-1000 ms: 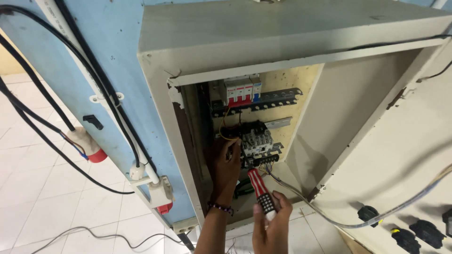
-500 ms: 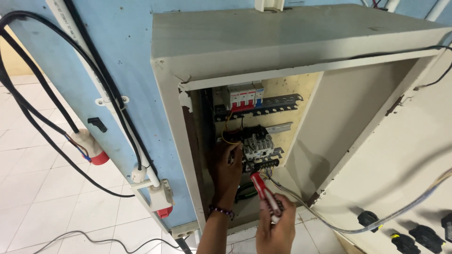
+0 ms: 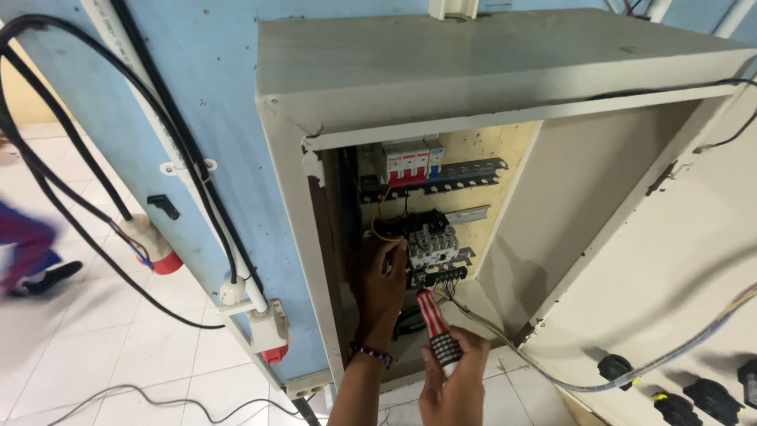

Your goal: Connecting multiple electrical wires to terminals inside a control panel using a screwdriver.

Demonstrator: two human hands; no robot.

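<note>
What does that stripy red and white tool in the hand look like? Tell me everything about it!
The screwdriver has a thick handle with red and white stripes on its upper part and a dark, ridged grip lower down; it looks like plastic. The right hand wraps around the grip from below. It tilts up and to the left, its tip end pointing at the black terminal block inside the open electrical box. The metal shaft is too small to make out. The left hand is beside it, reaching the wires.

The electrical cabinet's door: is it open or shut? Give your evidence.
Open. The door swings out to the right, exposing the breakers and the contactor inside.
</note>
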